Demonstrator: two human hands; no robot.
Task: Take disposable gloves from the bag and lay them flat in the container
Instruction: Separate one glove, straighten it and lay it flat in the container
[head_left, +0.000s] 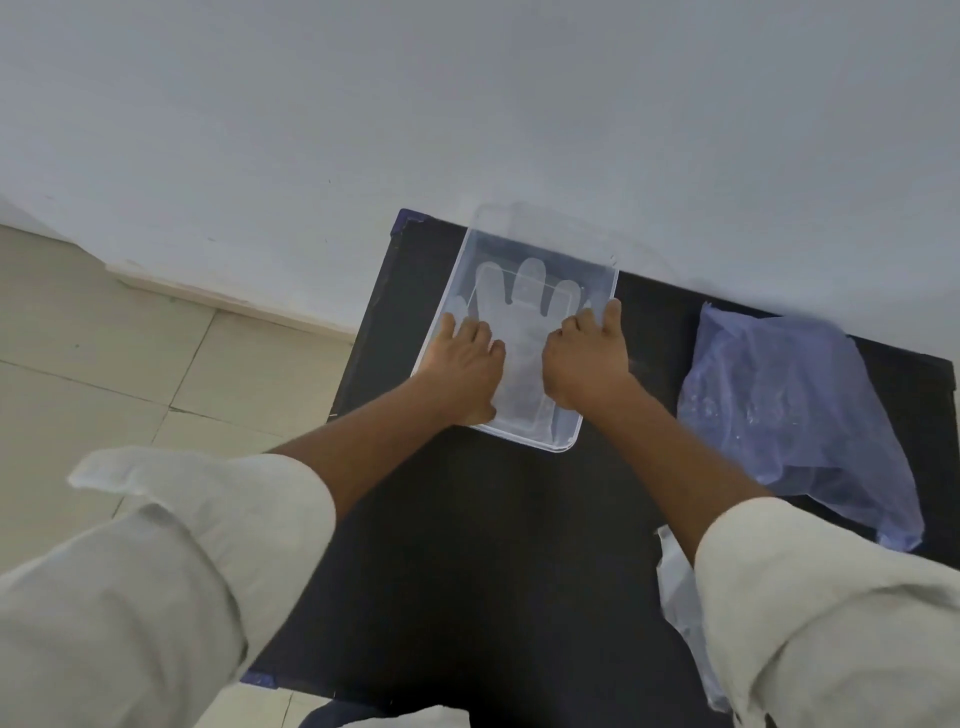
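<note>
A clear plastic container (597, 270) sits on the black table (493, 519) against the wall. Inside it a translucent disposable glove (524, 312) lies flat, fingers pointing away from me. My left hand (467, 364) rests palm down on the glove's left side, fingers spread. On the right side my right hand (589, 364) presses down too, its fingertips near the container's right rim. Neither hand grips anything. The bluish plastic bag (789, 415) lies crumpled on the table to the right of the container.
A grey wall (467, 104) rises right behind the table. Pale floor tiles (130, 374) lie to the left, past the table's left edge. A piece of clear plastic (680, 597) lies at the near right, partly under my right sleeve.
</note>
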